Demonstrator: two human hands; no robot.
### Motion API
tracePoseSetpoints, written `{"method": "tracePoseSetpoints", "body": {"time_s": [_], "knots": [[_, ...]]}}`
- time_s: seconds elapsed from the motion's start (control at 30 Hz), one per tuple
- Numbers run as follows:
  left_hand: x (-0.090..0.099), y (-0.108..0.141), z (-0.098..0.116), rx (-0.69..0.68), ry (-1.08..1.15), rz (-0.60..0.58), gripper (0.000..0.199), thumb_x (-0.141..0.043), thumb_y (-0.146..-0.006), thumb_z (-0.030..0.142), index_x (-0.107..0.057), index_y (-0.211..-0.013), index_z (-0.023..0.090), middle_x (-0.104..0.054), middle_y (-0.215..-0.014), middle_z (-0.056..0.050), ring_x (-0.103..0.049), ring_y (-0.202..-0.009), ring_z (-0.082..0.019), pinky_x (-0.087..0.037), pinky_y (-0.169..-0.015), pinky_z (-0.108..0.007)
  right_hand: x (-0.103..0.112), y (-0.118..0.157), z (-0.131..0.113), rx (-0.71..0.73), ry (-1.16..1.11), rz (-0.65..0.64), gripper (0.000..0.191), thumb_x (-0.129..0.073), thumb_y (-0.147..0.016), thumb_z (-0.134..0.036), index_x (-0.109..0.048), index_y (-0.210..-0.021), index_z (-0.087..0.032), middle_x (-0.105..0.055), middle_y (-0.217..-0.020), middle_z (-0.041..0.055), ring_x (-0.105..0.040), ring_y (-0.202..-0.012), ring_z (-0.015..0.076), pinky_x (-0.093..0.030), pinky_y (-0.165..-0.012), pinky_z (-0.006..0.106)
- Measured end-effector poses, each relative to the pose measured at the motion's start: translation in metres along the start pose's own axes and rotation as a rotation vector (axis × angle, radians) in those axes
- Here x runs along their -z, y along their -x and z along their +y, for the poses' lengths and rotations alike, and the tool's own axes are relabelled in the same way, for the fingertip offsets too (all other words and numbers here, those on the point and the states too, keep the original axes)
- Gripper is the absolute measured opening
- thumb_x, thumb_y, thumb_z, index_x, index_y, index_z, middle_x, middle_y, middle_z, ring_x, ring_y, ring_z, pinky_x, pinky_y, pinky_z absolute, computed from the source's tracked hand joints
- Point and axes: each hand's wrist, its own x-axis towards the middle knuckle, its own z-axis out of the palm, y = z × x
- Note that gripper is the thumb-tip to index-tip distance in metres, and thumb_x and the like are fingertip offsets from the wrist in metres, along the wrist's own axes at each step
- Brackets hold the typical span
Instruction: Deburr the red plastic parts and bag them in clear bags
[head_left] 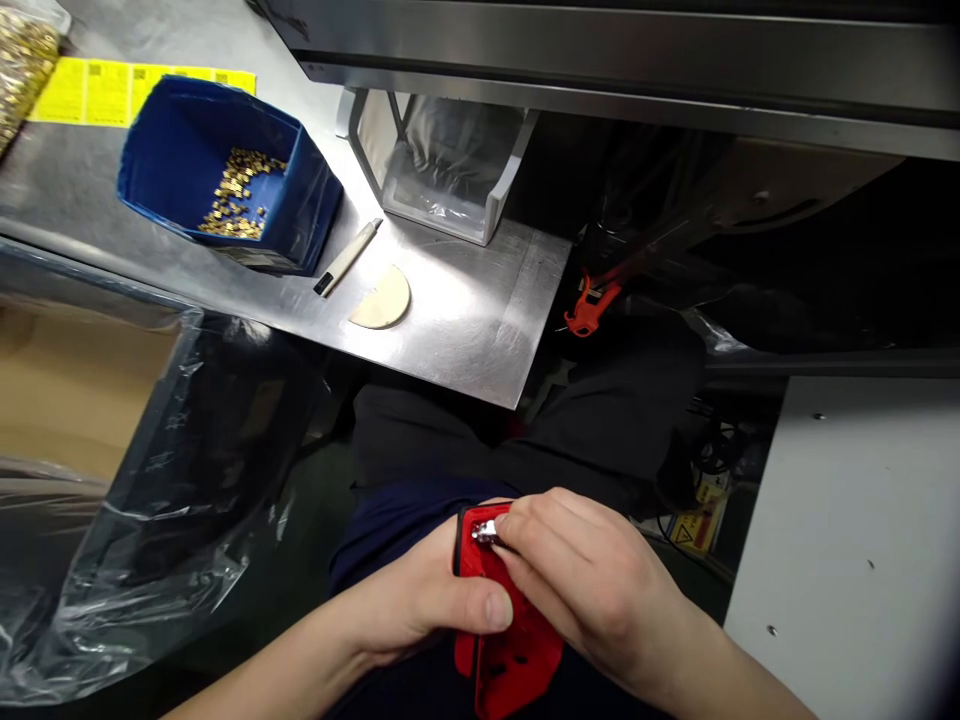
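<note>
Red part (536, 640): held close over my lap (427, 435), hollow face up, probably for a clear view.
Left hand (420, 590): closed on its edge, presumably steadying it.
Right hand (600, 570): fingers pinched around metal piece (484, 532) (grip partly hidden), likely for control.

The single head view looks forward and down from above the fingers (534, 528), fairly near them, taking in the worktop (469, 325) beyond.
</note>
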Motion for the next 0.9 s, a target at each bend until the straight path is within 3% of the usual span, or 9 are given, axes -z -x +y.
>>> {"method": "tracePoseSetpoints", "body": {"time_s": [0.2,0.37,0.43,0.53,0.63,0.73,0.9], "knots": [[0.001,0.001,0.002,0.015,-0.031,-0.032,0.063,-0.086,-0.077,0.048,-0.062,-0.127,0.017,-0.065,-0.103,-0.005,-0.06,-0.095,-0.021,-0.047,-0.087,-0.032,0.001,0.0,0.0,0.082,0.138,-0.003,0.018,-0.048,-0.101,-0.01,-0.066,-0.101,-0.013,-0.063,-0.082,0.0071,-0.055,-0.073,0.0207,-0.049,-0.065,0.037],[0.002,0.001,0.003,0.004,-0.035,-0.039,0.058,-0.085,-0.079,0.046,-0.064,-0.123,0.015,-0.066,-0.101,-0.005,-0.061,-0.095,-0.022,-0.046,-0.085,-0.03,0.009,-0.002,0.002,0.11,0.147,0.019,0.017,-0.053,-0.1,-0.008,-0.065,-0.111,-0.012,-0.072,-0.093,0.0097,-0.065,-0.082,0.0213,-0.056,-0.075,0.036],[0.003,0.002,0.001,-0.005,-0.03,-0.036,0.06,-0.085,-0.079,0.047,-0.062,-0.124,0.015,-0.067,-0.103,-0.007,-0.062,-0.096,-0.024,-0.047,-0.087,-0.033,0.014,0.0,0.002,0.02,0.055,0.159,0.019,-0.058,-0.099,-0.011,-0.063,-0.116,-0.015,-0.075,-0.097,0.0078,-0.07,-0.085,0.0198,-0.059,-0.078,0.032],[0.002,0.002,-0.004,-0.048,-0.006,0.017,0.071,-0.089,-0.074,0.048,-0.056,-0.129,0.019,-0.066,-0.111,-0.009,-0.064,-0.102,-0.026,-0.046,-0.095,-0.039,0.02,0.004,-0.002,-0.299,-0.123,0.332,0.015,-0.067,-0.096,-0.019,-0.064,-0.11,-0.022,-0.075,-0.088,0.0006,-0.071,-0.074,0.0149,-0.059,-0.068,0.024],[0.001,0.002,-0.007,-0.088,0.023,0.066,0.085,-0.094,-0.068,0.047,-0.048,-0.135,0.024,-0.063,-0.124,-0.01,-0.062,-0.115,-0.028,-0.043,-0.103,-0.043,0.018,0.006,-0.012,-0.557,-0.319,0.168,0.007,-0.069,-0.093,-0.026,-0.064,-0.097,-0.025,-0.069,-0.072,-0.0044,-0.064,-0.056,0.0114,-0.052,-0.05,0.019],[-0.001,0.002,-0.008,-0.084,0.034,0.07,0.091,-0.096,-0.066,0.046,-0.043,-0.138,0.027,-0.065,-0.12,-0.007,-0.065,-0.113,-0.026,-0.045,-0.101,-0.041,0.01,0.005,-0.022,-0.642,-0.462,-0.025,0.004,-0.067,-0.09,-0.024,-0.063,-0.09,-0.025,-0.065,-0.066,-0.0054,-0.06,-0.051,0.0105,-0.046,-0.045,0.018],[0.0,0.003,-0.009,-0.074,0.019,0.08,0.096,-0.096,-0.064,0.047,-0.041,-0.14,0.028,-0.063,-0.127,-0.009,-0.064,-0.119,-0.027,-0.043,-0.106,-0.042,0.0,-0.001,-0.028,-0.75,-0.631,-0.069,0.004,-0.062,-0.093,-0.028,-0.061,-0.092,-0.024,-0.067,-0.069,-0.0049,-0.058,-0.051,0.01,-0.041,-0.046,0.019]]}}
